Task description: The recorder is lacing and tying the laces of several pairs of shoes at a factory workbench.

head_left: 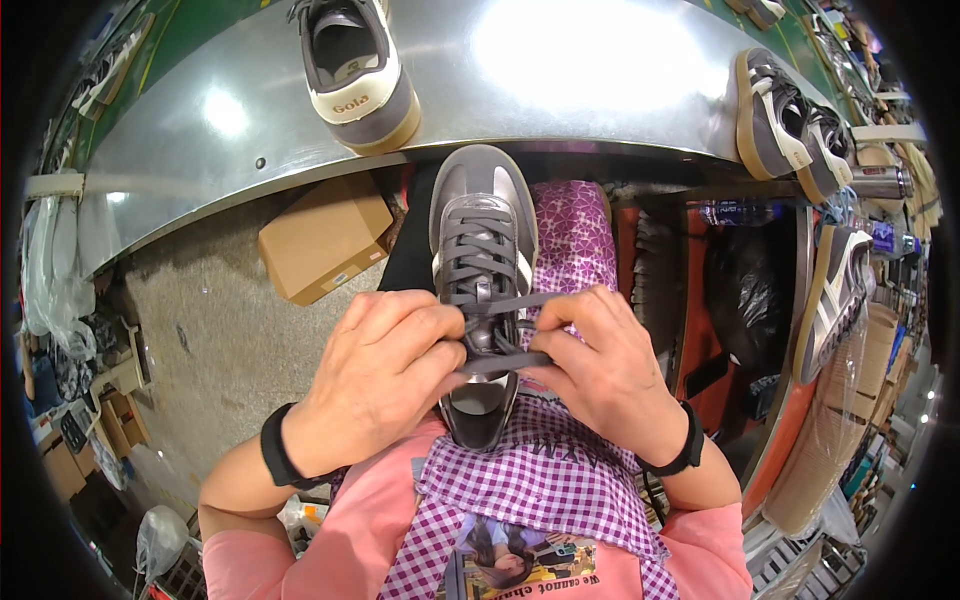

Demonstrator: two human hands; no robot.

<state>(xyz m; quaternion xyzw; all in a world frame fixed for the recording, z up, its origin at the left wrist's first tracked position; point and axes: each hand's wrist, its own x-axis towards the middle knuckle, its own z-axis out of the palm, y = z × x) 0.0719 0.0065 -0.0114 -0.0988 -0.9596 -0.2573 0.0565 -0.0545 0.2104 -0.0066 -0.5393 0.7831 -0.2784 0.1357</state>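
A grey sneaker (480,180) with white side stripes rests on my lap, its toe pointing away from me and its heel toward my body. Flat dark grey shoelaces (482,245) criss-cross up its front. Over the shoe's opening, my left hand (385,365) pinches the laces from the left side. From the right, my right hand (600,355) pinches them too, with lace strands stretched between both hands. The exact crossing of the strands is partly hidden by my fingers. Both hands are closed.
A metal bench (440,70) curves across in front. On it stand a grey and white sneaker (365,100) and, at right, a pair of sneakers (775,120). Another sneaker (833,300) lies farther right. A cardboard box (325,240) sits below the bench at left.
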